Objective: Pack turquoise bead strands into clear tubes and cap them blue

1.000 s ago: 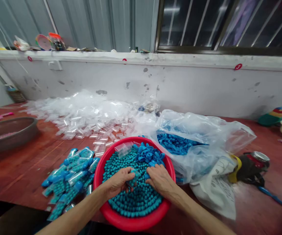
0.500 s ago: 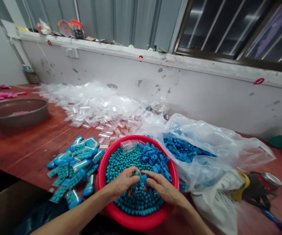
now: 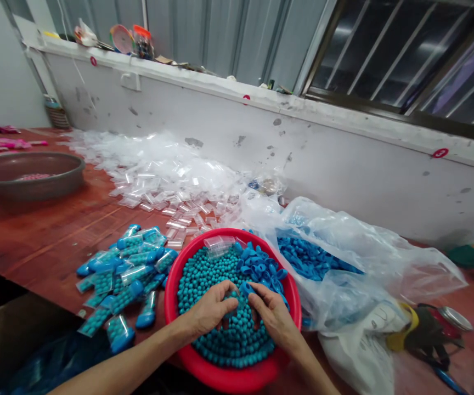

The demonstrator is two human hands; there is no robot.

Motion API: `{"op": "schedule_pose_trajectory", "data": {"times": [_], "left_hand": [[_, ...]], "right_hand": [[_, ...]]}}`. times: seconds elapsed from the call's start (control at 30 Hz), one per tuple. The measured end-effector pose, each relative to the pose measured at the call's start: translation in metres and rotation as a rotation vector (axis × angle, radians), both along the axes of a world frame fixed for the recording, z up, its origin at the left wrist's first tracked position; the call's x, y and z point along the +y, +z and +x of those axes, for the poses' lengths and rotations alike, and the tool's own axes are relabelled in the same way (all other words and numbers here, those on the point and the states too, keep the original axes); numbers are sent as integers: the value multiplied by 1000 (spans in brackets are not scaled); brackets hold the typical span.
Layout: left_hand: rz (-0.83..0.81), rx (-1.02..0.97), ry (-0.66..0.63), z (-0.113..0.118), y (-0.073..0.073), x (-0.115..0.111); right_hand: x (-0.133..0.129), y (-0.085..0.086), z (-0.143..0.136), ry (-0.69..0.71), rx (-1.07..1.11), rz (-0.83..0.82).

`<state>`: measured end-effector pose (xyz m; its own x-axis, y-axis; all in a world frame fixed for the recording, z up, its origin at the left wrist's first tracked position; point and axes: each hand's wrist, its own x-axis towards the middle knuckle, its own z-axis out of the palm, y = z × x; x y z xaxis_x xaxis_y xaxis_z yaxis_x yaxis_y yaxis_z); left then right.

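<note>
Both hands are over a red basin (image 3: pixel 171 285) filled with teal beads (image 3: pixel 204 274). My left hand (image 3: pixel 216 307) is closed around a small clear plastic case, mostly hidden by the fingers, with teal beads showing at it. Between the thumb and fingers of my right hand (image 3: pixel 272 312) is a blue cap (image 3: pixel 246 288), just right of the case and apart from it. A heap of loose blue caps (image 3: pixel 259 263) lies in the basin's right part. One clear case (image 3: pixel 219 245) rests on the beads at the far rim.
Filled, blue-capped cases (image 3: pixel 134 269) are piled left of the basin. Behind lies a large heap of clear cases (image 3: pixel 158 170). A plastic bag of blue caps (image 3: pixel 311 255) stands at right, near a white cloth bag (image 3: pixel 360 345). A grey basin (image 3: pixel 31 189) sits far left.
The blue cap and the case were together between my hands; now my right hand holds the cap a little to the right, with a gap. The view has shifted slightly.
</note>
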<state>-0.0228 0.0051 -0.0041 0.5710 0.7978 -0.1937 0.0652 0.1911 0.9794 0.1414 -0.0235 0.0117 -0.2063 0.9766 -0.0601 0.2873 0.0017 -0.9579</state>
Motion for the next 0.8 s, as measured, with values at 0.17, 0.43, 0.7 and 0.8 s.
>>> {"op": "schedule_pose_trajectory", "data": {"times": [0.17,0.43,0.7,0.8], "left_hand": [[36,-38,56,3,5,-3],[-2,-38,101,3,5,-6],[-5,0,112,5,7,-9],[-18,-16,98,4,6,-9]], "right_hand": [[-1,4,-9,-17,-22,61],[-1,-12,-8,-129,103,-36],[-4,4,-8,-80,-96,96],[-4,1,-10,-106,-120,99]]}}
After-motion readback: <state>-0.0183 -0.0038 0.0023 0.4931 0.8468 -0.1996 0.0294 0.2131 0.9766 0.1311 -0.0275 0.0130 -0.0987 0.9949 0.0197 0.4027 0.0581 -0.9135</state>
